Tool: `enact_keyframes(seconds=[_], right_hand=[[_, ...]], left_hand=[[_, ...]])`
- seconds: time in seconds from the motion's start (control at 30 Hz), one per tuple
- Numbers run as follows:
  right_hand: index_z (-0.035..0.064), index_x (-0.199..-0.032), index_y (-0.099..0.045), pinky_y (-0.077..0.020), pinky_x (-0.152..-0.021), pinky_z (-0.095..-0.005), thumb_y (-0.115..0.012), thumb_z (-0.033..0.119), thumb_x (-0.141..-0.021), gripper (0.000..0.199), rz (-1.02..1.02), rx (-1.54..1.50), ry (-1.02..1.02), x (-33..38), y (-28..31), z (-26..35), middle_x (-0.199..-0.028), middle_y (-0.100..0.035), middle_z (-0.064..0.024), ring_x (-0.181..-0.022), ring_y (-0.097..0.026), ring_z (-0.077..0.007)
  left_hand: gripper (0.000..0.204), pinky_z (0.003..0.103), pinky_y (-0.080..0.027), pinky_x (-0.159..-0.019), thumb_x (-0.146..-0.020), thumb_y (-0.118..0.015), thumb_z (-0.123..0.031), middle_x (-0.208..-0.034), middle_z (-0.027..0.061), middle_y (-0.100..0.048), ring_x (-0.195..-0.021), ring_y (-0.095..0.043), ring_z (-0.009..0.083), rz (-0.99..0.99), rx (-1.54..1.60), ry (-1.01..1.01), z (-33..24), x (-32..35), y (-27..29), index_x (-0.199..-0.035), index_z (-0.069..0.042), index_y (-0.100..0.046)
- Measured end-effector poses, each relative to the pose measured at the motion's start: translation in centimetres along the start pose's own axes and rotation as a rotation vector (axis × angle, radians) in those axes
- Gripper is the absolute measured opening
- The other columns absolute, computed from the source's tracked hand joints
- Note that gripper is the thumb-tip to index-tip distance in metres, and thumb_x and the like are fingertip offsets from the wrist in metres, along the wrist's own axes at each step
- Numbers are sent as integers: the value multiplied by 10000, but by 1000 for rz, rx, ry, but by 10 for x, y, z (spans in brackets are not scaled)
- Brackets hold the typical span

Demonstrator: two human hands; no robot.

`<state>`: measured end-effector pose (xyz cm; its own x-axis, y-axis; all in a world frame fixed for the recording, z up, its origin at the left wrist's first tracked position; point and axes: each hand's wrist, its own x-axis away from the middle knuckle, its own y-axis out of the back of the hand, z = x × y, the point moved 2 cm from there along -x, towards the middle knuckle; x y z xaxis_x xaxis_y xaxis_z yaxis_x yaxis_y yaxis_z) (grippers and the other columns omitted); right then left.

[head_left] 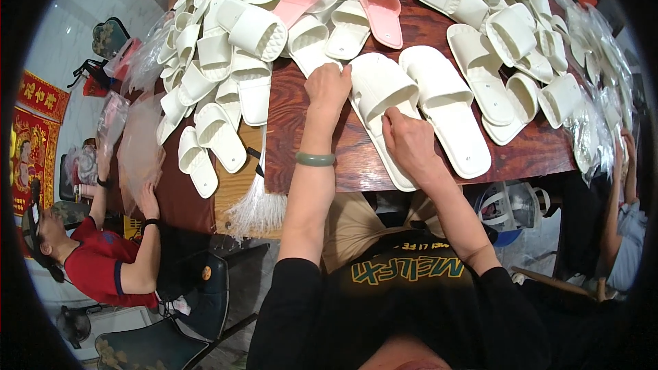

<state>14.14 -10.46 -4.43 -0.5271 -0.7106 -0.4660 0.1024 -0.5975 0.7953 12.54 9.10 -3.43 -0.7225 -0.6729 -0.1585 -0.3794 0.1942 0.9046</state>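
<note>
Bright, even light; sharp centre, fisheye bending, black vignette at rim.

Pink slippers (356, 1) — plastic bags (139, 147)

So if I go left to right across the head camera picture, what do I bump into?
Person in red shirt → clear plastic bag → left hand → right hand → white slipper beside it → stack of clear bags.

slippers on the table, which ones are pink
Two pink slippers lie side by side at the far middle of the wooden table, amid white slippers; every other slipper is white.
</note>
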Motion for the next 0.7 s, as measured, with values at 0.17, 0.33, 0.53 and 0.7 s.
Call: enact_keyframes(seconds=[0.17, 0.33, 0.53, 0.7], right_hand=[[44, -829, -527, -457, -495, -373, -567, 106, -836, 74, -3, -16, 1, 2, 3, 1, -650, -605, -117, -547, -600, -279], [46, -830, -520, -458, -492, -376, -569, 108, -837, 80, -1, -16, 3, 4, 1, -2, -653, -605, -112, -550, -600, -277], [46, -825, -518, -455, -486, -376, -570, 107, -836, 81, -12, -30, 11, 4, 2, 0, -648, -601, -110, -546, -598, -277], [49, -827, -518, -455, -490, -374, -570, 106, -838, 78, -12, -9, 4, 4, 2, -1, -655, -600, -109, -562, -603, -273]], left_hand=[[227, 445, -476, -708, -817, -564, -197, -795, 221, -636, -787, -618, 374, -82, 54, -180, 5, 0, -2, -900, -2, -647], [244, 439, -472, -726, -811, -520, -79, -849, 227, -632, -822, -612, 375, -112, 148, -264, 3, 2, 4, -1023, -41, -635], [215, 419, -474, -707, -829, -538, -125, -812, 239, -617, -803, -613, 376, -50, 149, -327, 11, -3, 2, -1007, -109, -659], [228, 423, -475, -678, -848, -572, -229, -800, 221, -633, -765, -616, 369, -91, 104, -231, -1, 1, -2, -920, -36, -669]])
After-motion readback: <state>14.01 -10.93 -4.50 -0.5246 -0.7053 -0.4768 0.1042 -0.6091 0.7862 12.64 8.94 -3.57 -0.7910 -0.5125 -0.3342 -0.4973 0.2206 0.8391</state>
